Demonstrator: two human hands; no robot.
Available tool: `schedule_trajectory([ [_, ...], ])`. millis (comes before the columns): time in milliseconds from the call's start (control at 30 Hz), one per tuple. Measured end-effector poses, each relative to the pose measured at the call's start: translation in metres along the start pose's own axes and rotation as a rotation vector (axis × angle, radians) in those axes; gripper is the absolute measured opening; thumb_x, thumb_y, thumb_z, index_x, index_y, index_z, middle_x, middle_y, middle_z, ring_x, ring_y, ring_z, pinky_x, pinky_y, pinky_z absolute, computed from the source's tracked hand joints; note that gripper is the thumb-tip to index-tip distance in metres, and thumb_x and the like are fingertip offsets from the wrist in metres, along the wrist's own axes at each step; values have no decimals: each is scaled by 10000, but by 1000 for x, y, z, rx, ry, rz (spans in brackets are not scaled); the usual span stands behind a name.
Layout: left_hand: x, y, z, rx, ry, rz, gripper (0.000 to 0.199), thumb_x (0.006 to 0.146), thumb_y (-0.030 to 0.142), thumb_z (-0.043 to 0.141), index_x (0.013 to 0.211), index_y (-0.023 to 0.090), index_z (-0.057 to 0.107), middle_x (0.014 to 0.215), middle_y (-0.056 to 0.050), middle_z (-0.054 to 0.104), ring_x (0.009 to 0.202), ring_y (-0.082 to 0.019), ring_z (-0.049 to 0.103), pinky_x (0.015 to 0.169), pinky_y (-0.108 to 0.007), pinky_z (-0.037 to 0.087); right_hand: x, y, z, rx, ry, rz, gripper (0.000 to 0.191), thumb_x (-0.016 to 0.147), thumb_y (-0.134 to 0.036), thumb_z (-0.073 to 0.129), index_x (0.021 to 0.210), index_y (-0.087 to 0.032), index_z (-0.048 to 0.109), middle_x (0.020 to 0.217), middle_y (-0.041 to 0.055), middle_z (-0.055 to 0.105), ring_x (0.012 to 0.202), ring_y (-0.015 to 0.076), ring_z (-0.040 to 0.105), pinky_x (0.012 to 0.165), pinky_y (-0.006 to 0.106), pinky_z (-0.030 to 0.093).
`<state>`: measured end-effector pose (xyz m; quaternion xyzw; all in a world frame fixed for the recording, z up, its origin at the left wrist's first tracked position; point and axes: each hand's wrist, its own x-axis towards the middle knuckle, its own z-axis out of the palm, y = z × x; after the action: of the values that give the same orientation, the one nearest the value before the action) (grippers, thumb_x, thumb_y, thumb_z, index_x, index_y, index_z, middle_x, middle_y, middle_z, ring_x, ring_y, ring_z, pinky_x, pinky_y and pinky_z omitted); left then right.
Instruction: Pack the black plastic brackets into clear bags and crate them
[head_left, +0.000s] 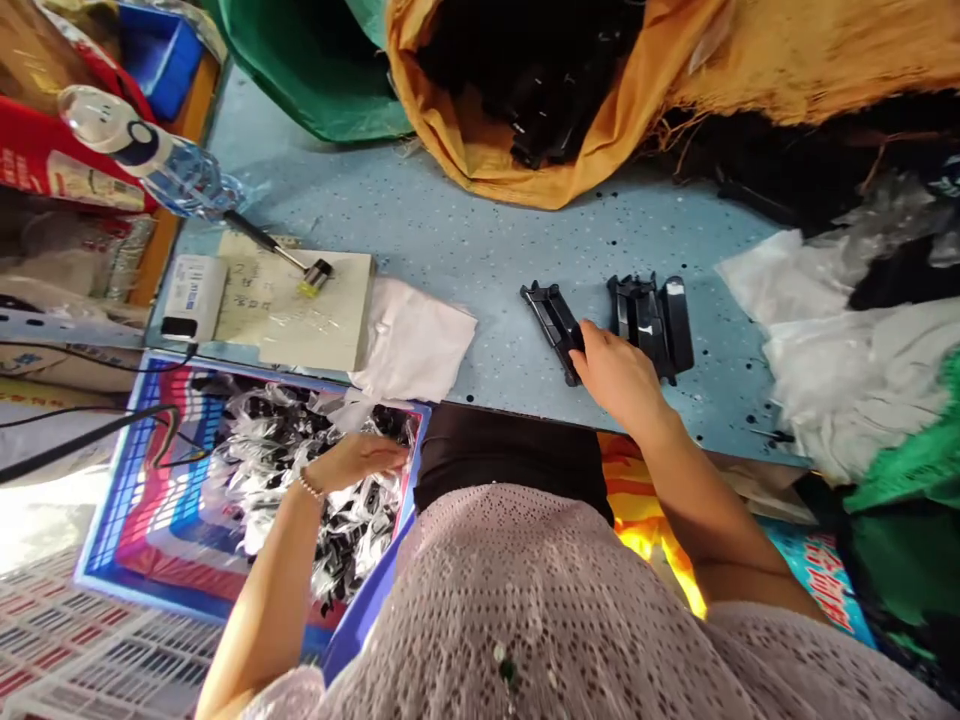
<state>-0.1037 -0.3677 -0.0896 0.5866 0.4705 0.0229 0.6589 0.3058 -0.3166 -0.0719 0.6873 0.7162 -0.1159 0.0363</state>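
My right hand (621,378) is at the table's front edge, thumb and fingers closed on the lower end of a long black plastic part (553,325) that lies slanted on the surface. Just right of that hand lie more black plastic parts (649,322) side by side, partly hidden by it. My left hand (360,460) is low over a blue basket (142,470), its fingers stretched out to the right and nothing plainly in them. Beneath it are many black parts in clear bags (277,450). Its fingertips are near the basket's right rim.
A white sheet stack (420,335) lies beside a cardboard pad (322,320) bearing a screwdriver (270,240). A water bottle (161,160) leans at the left. Behind are an orange sack (487,180) of black parts and a green sack (300,80). White bags (847,370) lie right.
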Motion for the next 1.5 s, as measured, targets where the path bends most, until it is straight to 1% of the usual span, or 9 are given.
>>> schedule_trajectory([
  [167,92,69,22,518,704,335,159,951,239,615,996,168,750,962,-134,714,981,-270,676,867,-416,580,10,0,20,429,43,-24,382,975,-279,529,1318,-156,640,1164,168,747,1038,328,710,868,451,555],
  [267,127,77,15,622,883,335,104,852,102,665,781,177,682,900,-127,674,932,-277,645,803,-406,553,7,2,32,845,7,-5,360,939,-340,585,1263,-208,672,1125,106,761,1021,277,713,872,426,566],
  [433,121,64,-19,-65,832,201,213,743,203,795,726,180,584,628,26,555,558,-119,506,549,-260,427,6,-22,32,1623,-261,89,394,826,-468,735,1122,-210,702,971,57,743,795,180,684,684,319,583],
  [567,108,71,-20,-409,838,306,352,651,205,831,767,197,499,717,24,631,660,-112,614,648,-248,503,24,-73,23,1948,-607,-10,362,791,-481,795,1017,-203,740,859,30,719,728,151,659,695,299,582],
  [733,97,80,-4,-233,812,322,331,723,248,783,767,214,456,737,14,651,696,-124,638,661,-260,514,50,-111,30,2053,-660,-11,375,724,-464,860,953,-190,746,809,11,722,687,137,659,691,292,592],
  [967,105,78,2,-168,781,368,332,748,235,761,775,223,429,767,11,660,719,-125,632,689,-269,516,33,-73,32,2012,-603,82,357,719,-456,875,944,-201,768,831,32,744,752,164,692,711,302,600],
  [1100,113,82,16,177,758,477,81,849,126,574,843,207,565,913,-49,717,875,-178,681,828,-350,566,23,-67,35,2001,-628,99,335,733,-453,861,928,-197,766,810,30,737,697,150,669,662,288,581],
  [1267,113,79,13,613,835,480,425,851,27,449,1150,158,720,1196,-136,720,1132,-265,675,1023,-486,554,6,-48,34,1986,-362,221,341,706,-433,885,930,-205,766,854,32,760,706,149,686,656,277,594],
  [1500,104,84,15,469,727,580,760,865,-10,469,1583,230,397,1533,-159,510,1170,-223,680,908,-358,640,-24,-47,40,2007,-1010,119,385,725,-510,861,950,-206,787,918,71,791,745,161,730,658,255,611],
])
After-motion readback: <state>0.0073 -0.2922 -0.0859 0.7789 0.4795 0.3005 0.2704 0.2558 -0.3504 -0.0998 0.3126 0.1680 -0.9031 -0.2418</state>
